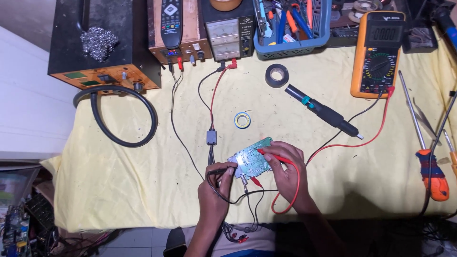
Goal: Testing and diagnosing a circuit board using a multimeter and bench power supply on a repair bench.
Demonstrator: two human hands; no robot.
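Green board (250,159) at lower centre, yellow cloth (119,176) beneath. Left hand (214,190) pinched shut on black probe (220,170); right hand (283,173) closed on red probe (273,156). Risk: slipped tip shorting adjacent solder joints.
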